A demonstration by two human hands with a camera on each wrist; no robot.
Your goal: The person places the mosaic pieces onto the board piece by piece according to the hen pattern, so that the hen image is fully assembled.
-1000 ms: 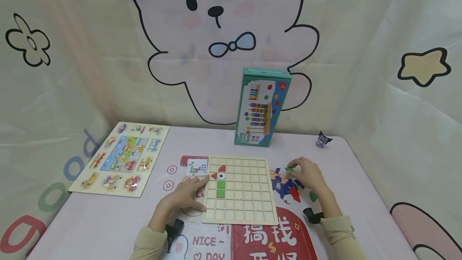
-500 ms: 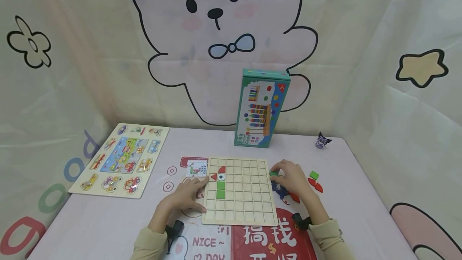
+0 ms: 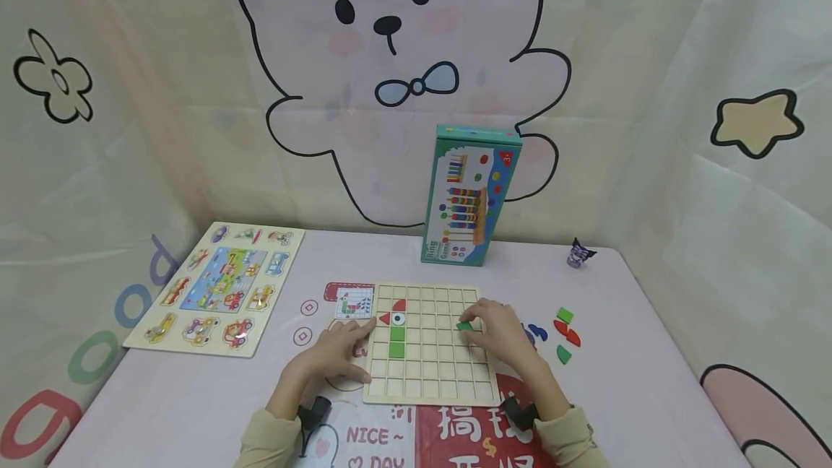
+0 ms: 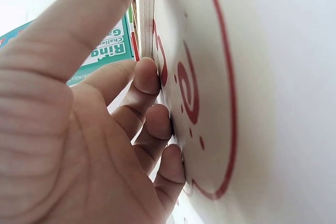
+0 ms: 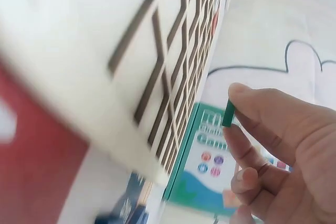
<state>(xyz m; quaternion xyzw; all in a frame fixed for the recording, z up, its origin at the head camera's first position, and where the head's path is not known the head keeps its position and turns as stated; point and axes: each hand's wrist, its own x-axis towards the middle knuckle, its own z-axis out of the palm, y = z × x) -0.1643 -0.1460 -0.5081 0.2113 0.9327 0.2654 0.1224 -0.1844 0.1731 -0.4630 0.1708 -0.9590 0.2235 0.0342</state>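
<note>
While the left hand (image 3: 334, 352) is resting with spread fingers against the left edge of the gridded board (image 3: 437, 367), the right hand (image 3: 499, 331) is pinching a green piece (image 3: 464, 326) between thumb and fingertip, holding it just above the right-hand columns. Two red pieces (image 3: 573, 339) are lying on the table (image 3: 633, 388) to the right of that hand.

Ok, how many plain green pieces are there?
5: upper square and lower square on the grid board, held piece in the right hand, loose square and rounded piece on the table. Others may be hidden.
</note>
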